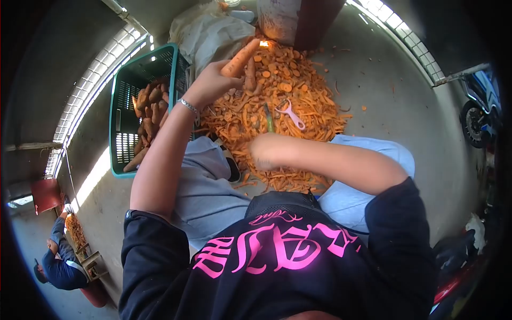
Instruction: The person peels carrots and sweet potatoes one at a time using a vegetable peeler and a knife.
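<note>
A carrot (241, 58) points up and to the right from my left hand (213, 84), whose fingers are wrapped round its lower end. Below and right of it, my right hand (265, 152) hangs over the near part of a heap of orange peelings and slices (314, 98); its fingers are hidden. A knife with a green handle (269, 118) lies on the heap just above my right hand. Beside the knife rests a pink peeler (292, 114). Another carrot (250, 74) lies behind my left hand.
At the left stands a green crate (113, 133) with several unpeeled carrots (152, 114). Behind the heap are a whitish sack (205, 40) and a large container (282, 21). A seated person (61, 266) is at the lower left, a motorbike (477, 112) at the right.
</note>
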Available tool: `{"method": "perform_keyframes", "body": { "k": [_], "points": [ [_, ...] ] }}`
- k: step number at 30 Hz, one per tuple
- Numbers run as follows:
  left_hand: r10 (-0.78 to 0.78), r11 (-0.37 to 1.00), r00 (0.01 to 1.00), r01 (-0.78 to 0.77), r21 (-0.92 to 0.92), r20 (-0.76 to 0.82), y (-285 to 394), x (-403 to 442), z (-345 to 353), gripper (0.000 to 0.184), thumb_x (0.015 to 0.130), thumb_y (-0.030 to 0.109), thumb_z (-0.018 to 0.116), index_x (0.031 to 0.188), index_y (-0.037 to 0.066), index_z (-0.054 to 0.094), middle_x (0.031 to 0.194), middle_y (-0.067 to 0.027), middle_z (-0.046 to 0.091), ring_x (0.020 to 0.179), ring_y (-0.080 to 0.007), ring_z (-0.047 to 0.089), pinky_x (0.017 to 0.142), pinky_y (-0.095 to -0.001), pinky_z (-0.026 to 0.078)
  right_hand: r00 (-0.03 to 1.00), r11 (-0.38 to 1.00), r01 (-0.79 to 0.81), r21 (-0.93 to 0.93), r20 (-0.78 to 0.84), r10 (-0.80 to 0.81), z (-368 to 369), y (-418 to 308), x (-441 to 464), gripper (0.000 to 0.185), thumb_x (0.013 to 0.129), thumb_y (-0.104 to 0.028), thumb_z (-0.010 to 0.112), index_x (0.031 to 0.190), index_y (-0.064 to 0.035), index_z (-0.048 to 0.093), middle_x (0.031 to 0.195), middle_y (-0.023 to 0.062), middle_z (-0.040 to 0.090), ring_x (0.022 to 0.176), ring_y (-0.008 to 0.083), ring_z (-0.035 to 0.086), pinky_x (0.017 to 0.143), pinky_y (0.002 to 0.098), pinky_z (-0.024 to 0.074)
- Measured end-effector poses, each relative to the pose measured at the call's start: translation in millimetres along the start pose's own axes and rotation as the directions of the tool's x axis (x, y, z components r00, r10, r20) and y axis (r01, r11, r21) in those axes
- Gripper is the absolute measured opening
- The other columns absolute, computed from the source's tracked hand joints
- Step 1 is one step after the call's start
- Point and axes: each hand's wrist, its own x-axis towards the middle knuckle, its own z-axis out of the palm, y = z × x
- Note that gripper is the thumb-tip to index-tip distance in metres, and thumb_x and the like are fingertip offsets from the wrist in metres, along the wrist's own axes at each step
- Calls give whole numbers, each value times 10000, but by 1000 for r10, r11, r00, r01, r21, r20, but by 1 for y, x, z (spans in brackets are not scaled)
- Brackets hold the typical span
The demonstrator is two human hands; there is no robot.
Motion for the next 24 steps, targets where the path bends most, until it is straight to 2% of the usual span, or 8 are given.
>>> {"method": "perform_keyframes", "body": {
  "k": [2,3,6,7,11,14,19,24],
  "points": [
    [42,996,998,-45,-72,-41,-11,7,1,434,748,117,739,1130,-38,601,887,-27,619,755,-88,590,682,-219,495,968,966,-250,62,25,248,32,54,46,325,810,-193,587,1067,-27,695,941,201,698,783,335,670,687,437,539],
    [37,979,999,-41,-202,-20,-15,9,4,463,764,118,748,1161,-47,574,886,-15,609,758,-81,585,673,-216,489,949,926,-310,215,11,316,41,71,49,407,882,-218,564,1248,-42,586,974,189,675,812,322,666,710,433,545],
    [11,950,1000,-3,-311,23,-11,5,6,398,792,178,779,1084,1,574,805,29,541,689,-46,518,631,-204,460,890,928,-317,195,-277,362,118,129,97,460,918,-234,558,1320,-18,494,974,159,650,848,312,656,736,414,544],
    [18,945,1000,-9,-328,25,-5,2,7,306,850,254,742,979,44,559,730,56,465,617,-33,431,559,-198,388,875,921,-284,265,-322,362,127,137,103,486,905,-303,633,1238,28,506,1001,226,621,869,364,632,710,446,530],
    [-31,911,999,44,-410,38,-8,4,9,306,950,360,614,931,64,540,641,70,366,514,-42,300,474,-215,264,851,899,-350,264,-311,423,122,136,102,455,885,-303,673,1150,27,505,962,196,623,880,351,637,713,446,531],
    [-19,937,999,31,-347,39,-13,11,6,354,934,387,632,915,40,562,628,51,417,505,-60,362,473,-226,318,787,842,-386,376,-343,514,108,111,94,501,861,-331,704,1130,32,486,960,188,617,885,338,641,708,434,534],
    [-63,966,992,89,243,-111,4,-7,4,429,859,371,676,990,-36,651,763,-100,641,677,-177,606,660,-329,481,789,797,-513,317,-190,584,98,101,105,536,867,-323,684,1188,39,453,1109,197,575,893,353,636,711,426,539],
    [93,922,992,-53,384,-87,-14,-4,7,495,849,347,706,1135,-49,630,820,-141,666,733,-209,635,701,-339,493,510,780,-535,325,-611,605,100,152,96,454,882,-307,635,1168,13,483,1104,170,565,950,349,632,827,426,518]
  ]
}}
